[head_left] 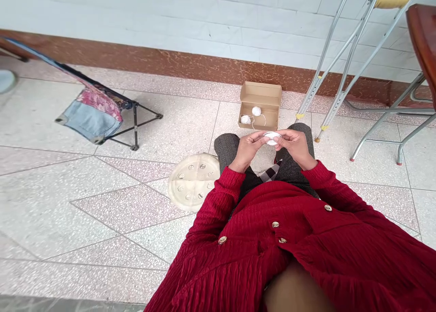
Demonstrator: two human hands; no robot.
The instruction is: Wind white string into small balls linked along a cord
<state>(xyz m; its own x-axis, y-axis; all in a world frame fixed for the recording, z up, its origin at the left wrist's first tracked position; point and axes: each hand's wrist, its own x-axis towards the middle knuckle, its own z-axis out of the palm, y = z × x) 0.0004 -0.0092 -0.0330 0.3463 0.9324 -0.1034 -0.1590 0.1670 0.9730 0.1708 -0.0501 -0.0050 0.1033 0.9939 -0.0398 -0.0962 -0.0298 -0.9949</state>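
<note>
Two white balls [256,111] already sit in the open cardboard box [262,93], while one white round piece [272,138] is outside it, pinched by fingertips of the left hand [250,147] and right hand [294,145] near the knees [226,144], its degree of completion unclear.

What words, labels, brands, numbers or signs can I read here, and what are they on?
None can be read.
Cardboard box: no legible print.
Round white item between left hand and right hand: any markings are too small to read.
</note>
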